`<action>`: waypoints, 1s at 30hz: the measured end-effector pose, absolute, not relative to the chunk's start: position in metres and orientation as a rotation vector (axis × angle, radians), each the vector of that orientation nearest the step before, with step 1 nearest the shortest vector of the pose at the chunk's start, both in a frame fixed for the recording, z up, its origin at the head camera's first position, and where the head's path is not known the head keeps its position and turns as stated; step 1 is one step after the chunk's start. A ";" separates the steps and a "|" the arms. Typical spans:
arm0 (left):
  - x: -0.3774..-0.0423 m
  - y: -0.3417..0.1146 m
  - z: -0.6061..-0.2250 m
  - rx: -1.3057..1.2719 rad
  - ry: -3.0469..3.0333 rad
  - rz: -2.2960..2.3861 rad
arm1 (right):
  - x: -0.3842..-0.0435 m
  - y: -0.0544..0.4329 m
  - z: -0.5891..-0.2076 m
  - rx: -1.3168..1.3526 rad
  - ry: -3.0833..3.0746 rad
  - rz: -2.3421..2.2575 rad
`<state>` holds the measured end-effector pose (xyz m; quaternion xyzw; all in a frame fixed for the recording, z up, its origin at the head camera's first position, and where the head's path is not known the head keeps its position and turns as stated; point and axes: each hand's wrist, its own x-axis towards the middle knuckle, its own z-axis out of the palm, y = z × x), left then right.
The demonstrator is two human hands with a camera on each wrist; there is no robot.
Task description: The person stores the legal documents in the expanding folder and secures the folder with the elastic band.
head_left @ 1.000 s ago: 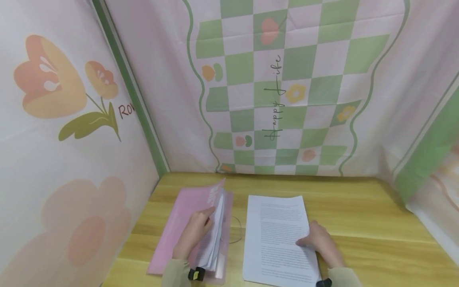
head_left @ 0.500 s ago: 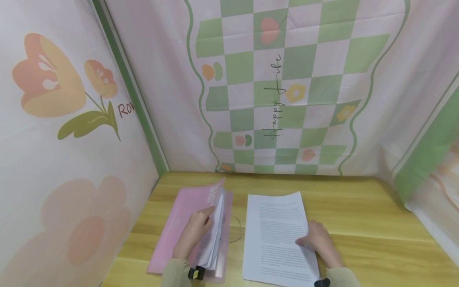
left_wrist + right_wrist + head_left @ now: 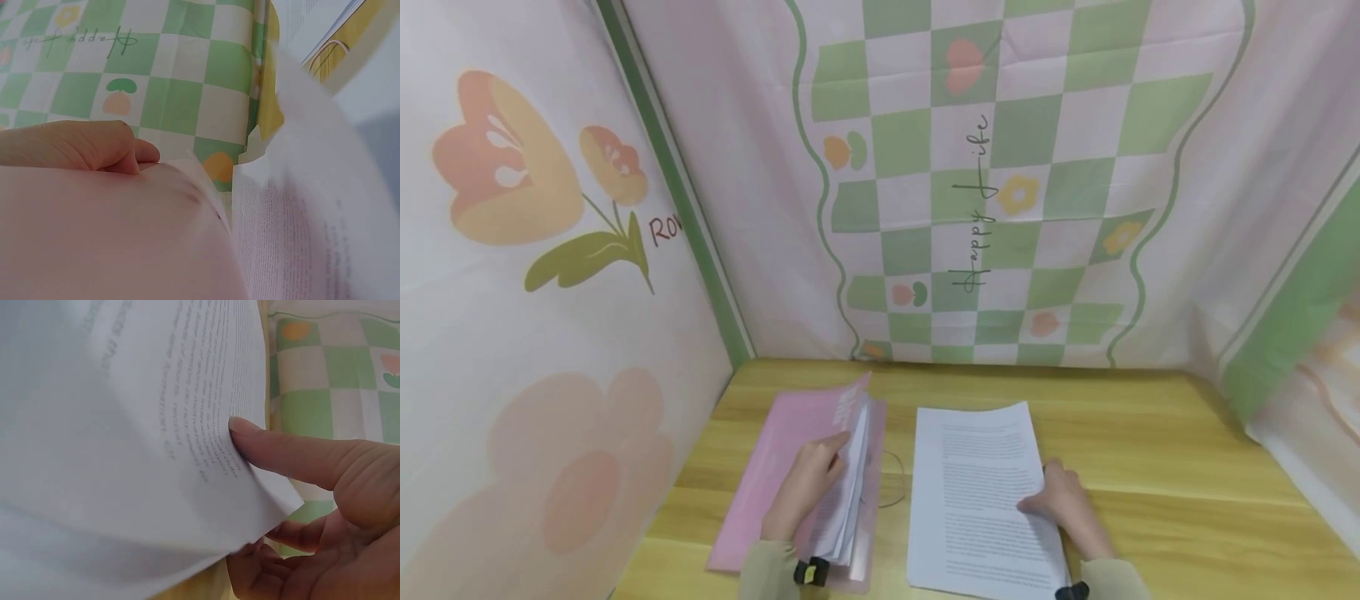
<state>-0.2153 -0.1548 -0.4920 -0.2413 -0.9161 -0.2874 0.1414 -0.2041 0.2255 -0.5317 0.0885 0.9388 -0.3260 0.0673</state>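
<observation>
- Sitting nearest are two beige cuffs, the left sleeve point(image 3: 769, 571) and the right sleeve point(image 3: 1112, 581), with a black strap point(image 3: 811, 572) at each wrist.
- The left hand point(image 3: 805, 482) grips the free edge of a pink folder's point(image 3: 775, 467) top cover, which is slightly raised over white pages point(image 3: 856, 479) inside.
- The right hand point(image 3: 1070, 504) pinches the right edge of a stack of printed sheets point(image 3: 981, 479), thumb on the text and other fingers underneath; the paper bends there.
- The folder lies toward the left of the wood-grain table point(image 3: 1172, 467), the stack just beside it on the right, text upward.
- Between them lies a thin looped cord point(image 3: 903, 479).
- Farthest back hangs a green-and-white checkered curtain point(image 3: 898, 142) lettered "Happy Life"; a flowered curtain point(image 3: 445, 325) hangs at left.
</observation>
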 end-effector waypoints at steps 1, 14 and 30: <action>-0.215 -0.155 -0.492 -0.697 -2.643 -0.828 | -0.204 0.226 -0.532 0.279 2.811 -1.005; -0.213 -0.155 -0.489 -0.692 -2.660 -0.836 | -0.200 0.227 -0.532 0.259 2.802 -1.018; -0.213 -0.153 -0.486 -0.654 -2.693 -0.810 | -0.198 0.236 -0.537 0.157 2.891 -1.014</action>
